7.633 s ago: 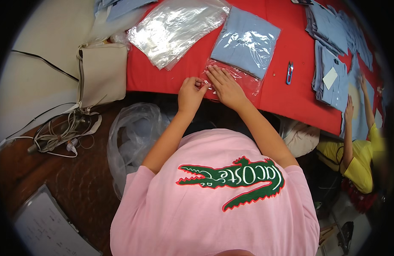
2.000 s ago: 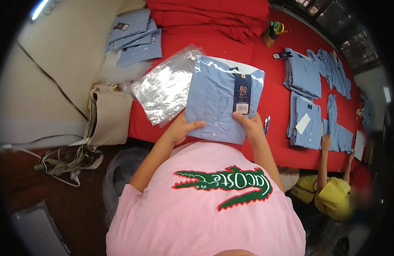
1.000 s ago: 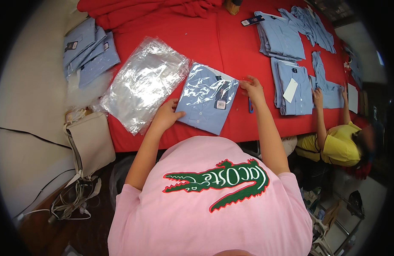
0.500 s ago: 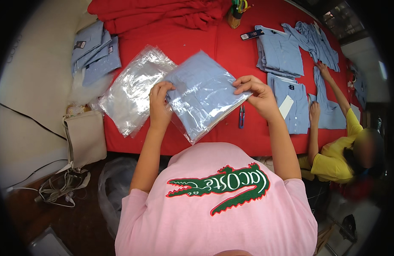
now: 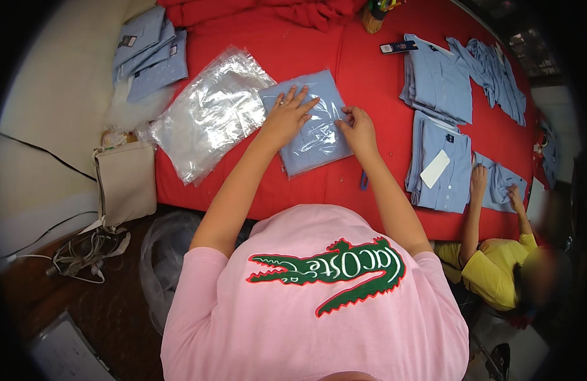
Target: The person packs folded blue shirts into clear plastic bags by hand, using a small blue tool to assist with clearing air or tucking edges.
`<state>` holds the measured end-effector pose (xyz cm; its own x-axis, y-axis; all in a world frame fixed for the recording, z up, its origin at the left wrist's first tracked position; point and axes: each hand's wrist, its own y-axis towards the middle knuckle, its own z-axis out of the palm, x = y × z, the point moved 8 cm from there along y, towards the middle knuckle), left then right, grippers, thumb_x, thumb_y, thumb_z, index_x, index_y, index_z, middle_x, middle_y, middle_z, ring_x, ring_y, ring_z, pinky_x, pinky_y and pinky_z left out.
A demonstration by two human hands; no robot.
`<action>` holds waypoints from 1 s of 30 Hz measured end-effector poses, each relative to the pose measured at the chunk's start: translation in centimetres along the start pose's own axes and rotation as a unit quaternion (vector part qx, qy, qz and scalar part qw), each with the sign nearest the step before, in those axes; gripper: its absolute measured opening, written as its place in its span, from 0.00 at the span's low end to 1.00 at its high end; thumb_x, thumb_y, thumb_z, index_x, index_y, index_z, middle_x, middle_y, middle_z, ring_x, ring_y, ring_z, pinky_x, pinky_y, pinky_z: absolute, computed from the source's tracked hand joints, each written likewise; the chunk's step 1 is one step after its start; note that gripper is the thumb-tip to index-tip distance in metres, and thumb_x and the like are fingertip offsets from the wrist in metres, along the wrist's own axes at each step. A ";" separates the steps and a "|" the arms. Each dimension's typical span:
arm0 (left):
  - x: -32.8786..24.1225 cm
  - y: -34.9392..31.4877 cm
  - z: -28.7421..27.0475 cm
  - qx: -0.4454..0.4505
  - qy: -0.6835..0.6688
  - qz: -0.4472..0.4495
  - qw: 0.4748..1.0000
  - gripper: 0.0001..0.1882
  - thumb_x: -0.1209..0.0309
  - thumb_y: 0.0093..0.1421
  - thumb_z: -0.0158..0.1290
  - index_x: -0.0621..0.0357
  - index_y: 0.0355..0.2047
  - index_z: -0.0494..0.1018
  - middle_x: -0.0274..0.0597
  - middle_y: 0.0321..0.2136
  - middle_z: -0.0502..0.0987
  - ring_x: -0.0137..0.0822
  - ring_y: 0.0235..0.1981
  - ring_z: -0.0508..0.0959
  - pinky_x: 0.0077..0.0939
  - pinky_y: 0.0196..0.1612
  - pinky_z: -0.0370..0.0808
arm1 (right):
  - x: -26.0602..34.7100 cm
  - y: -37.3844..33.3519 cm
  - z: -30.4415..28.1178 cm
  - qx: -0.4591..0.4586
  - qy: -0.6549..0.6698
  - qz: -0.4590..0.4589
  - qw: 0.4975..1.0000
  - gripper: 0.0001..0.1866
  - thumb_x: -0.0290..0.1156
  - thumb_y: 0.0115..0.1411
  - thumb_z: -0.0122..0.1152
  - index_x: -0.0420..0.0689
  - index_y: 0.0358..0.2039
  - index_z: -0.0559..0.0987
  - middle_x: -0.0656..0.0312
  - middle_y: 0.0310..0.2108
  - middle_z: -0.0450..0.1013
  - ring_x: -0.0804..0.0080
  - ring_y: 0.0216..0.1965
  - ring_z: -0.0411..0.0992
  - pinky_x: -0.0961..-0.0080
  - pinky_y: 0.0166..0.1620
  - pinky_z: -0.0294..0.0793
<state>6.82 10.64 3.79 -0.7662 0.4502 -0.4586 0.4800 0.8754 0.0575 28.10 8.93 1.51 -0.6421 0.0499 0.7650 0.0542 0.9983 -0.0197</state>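
Note:
A folded light blue shirt in a clear plastic bag (image 5: 316, 147) lies on the red cloth in front of me. Spread flat over its upper part is my left hand (image 5: 290, 117), fingers apart. My right hand (image 5: 359, 133) pinches the bag's right edge between thumb and curled fingers. Left of it, touching or nearly so, lie shiny empty clear plastic bags (image 5: 208, 117). A small blue tool (image 5: 364, 181) shows partly beside my right forearm, which hides the rest.
Bagged blue shirts (image 5: 150, 54) are piled at the far left. Folded shirts (image 5: 438, 82) and a tagged shirt stack (image 5: 441, 168) sit on the right. A co-worker in yellow (image 5: 497, 270) handles a blue garment (image 5: 500, 187) there. A beige bag (image 5: 125, 181) hangs at the table's left edge.
The bagged shirt has come down from my raised hands onto the table. My left hand has moved from its edge onto its top. The co-worker's far hand has drawn nearer.

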 end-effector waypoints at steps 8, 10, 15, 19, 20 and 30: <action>2.1 0.5 4.0 0.031 0.002 -0.008 1.000 0.29 0.60 0.80 0.44 0.28 0.79 0.59 0.37 0.84 0.39 0.49 0.83 0.38 0.52 0.83 0.35 | 2.1 -3.5 -1.4 0.164 0.077 -0.002 0.983 0.09 0.24 0.66 0.68 0.37 0.45 0.85 0.59 0.39 0.83 0.72 0.40 0.79 0.72 0.44 0.77; 2.2 0.6 4.2 0.033 0.006 -0.008 0.999 0.29 0.59 0.80 0.44 0.27 0.79 0.59 0.38 0.84 0.40 0.48 0.83 0.39 0.53 0.82 0.36 | 3.2 -6.5 -2.8 0.172 0.097 -0.013 0.980 0.08 0.23 0.66 0.68 0.38 0.45 0.85 0.60 0.38 0.82 0.73 0.40 0.79 0.72 0.44 0.77; 1.7 0.8 4.3 0.033 0.009 0.006 0.999 0.29 0.61 0.79 0.45 0.29 0.78 0.60 0.38 0.83 0.42 0.48 0.83 0.40 0.54 0.83 0.37 | 0.1 -15.1 -5.4 0.279 0.068 0.009 0.958 0.13 0.22 0.62 0.70 0.43 0.48 0.86 0.62 0.31 0.76 0.71 0.36 0.76 0.72 0.43 0.75; 1.7 0.2 2.4 0.009 -0.029 0.028 0.999 0.27 0.71 0.75 0.49 0.38 0.73 0.69 0.40 0.81 0.50 0.51 0.82 0.48 0.53 0.82 0.44 | -0.1 -15.5 -8.4 0.275 -0.083 0.059 0.956 0.18 0.23 0.56 0.73 0.45 0.49 0.85 0.58 0.29 0.74 0.62 0.34 0.76 0.67 0.42 0.76; 1.9 -0.2 1.8 -0.002 -0.040 0.032 0.999 0.27 0.75 0.73 0.50 0.41 0.71 0.72 0.41 0.81 0.53 0.52 0.81 0.51 0.53 0.82 0.47 | 0.4 -14.4 -9.0 0.239 -0.091 0.021 0.966 0.22 0.27 0.55 0.75 0.45 0.52 0.84 0.57 0.32 0.75 0.62 0.36 0.76 0.65 0.42 0.76; 2.4 -13.7 -1.0 -0.096 -0.008 -0.031 0.995 0.34 0.83 0.64 0.52 0.53 0.71 0.68 0.53 0.70 0.66 0.55 0.71 0.68 0.50 0.72 0.68 | 4.6 -8.7 1.4 0.234 -0.248 -0.234 0.910 0.52 0.28 0.54 0.71 0.64 0.79 0.61 0.51 0.83 0.45 0.41 0.81 0.46 0.34 0.76 0.54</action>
<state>-1.95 -0.10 2.77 -0.7846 0.3928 -0.4798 0.3404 0.9196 0.1961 23.63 0.54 4.27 -0.7831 -0.4938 0.3781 -0.5722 0.8102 -0.1271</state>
